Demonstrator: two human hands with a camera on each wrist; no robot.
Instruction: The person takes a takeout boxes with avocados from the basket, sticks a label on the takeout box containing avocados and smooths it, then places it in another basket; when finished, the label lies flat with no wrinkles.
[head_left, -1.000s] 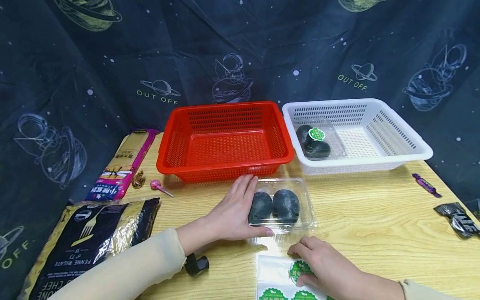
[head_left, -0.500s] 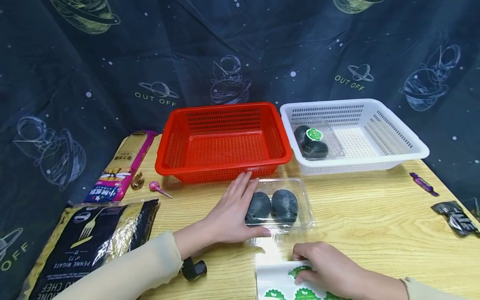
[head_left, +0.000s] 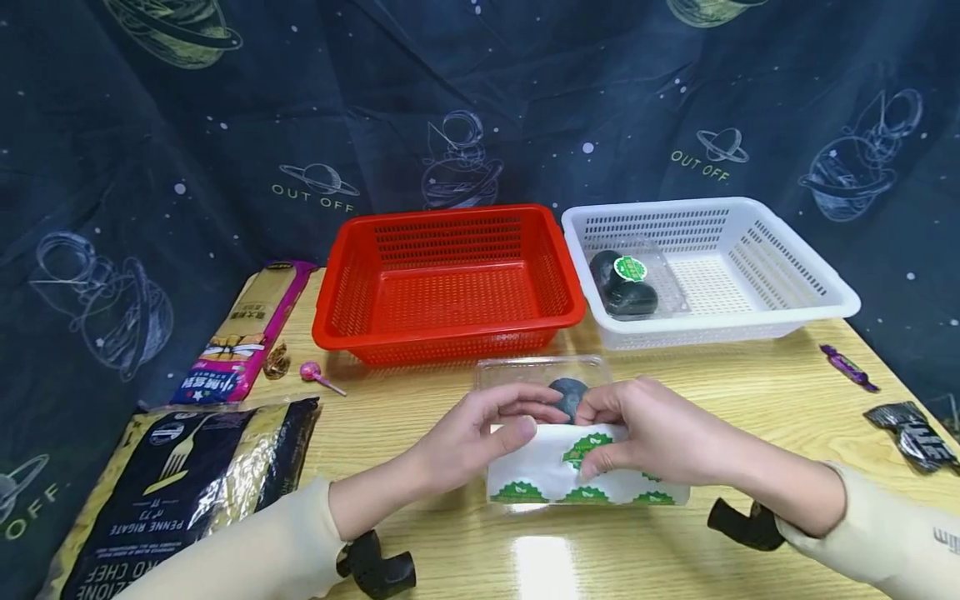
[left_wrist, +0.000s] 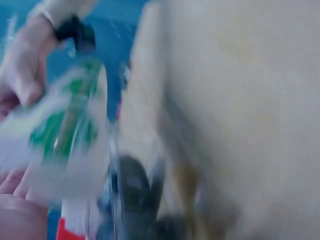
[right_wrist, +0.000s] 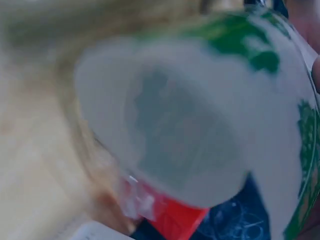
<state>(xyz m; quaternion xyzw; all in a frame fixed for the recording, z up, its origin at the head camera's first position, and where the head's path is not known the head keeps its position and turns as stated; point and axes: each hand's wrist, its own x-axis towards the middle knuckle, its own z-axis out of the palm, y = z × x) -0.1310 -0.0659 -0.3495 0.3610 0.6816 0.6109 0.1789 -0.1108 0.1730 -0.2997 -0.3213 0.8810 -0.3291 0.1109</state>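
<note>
In the head view my right hand (head_left: 660,425) pinches a white sheet of green round stickers (head_left: 525,471) by its upper edge, thumb in front. The sheet is raised and bowed, and covers the front of a clear plastic box (head_left: 491,372). A dark oval fruit (head_left: 567,398) shows in that box between the hands; the other one is hidden. My left hand (head_left: 480,429) is at the sheet's upper left corner, fingers bent toward the right hand, thumb overlapping the sheet. The right wrist view shows the sheet's curved pale back (right_wrist: 185,130) close up.
Behind stand a red basket (head_left: 450,333) and a white basket (head_left: 772,317) with a similar box bearing a green sticker (head_left: 630,268). At left lie pasta bags (head_left: 187,492), a lollipop (head_left: 311,372) and a brown wrapped candy (head_left: 276,362). Purple (head_left: 847,367) and black (head_left: 911,437) wrapped candies lie right.
My right hand has lifted the sticker sheet from the table and brought it forward over the box's front. The left hand has let go of the box's left side and moved to the sheet.
</note>
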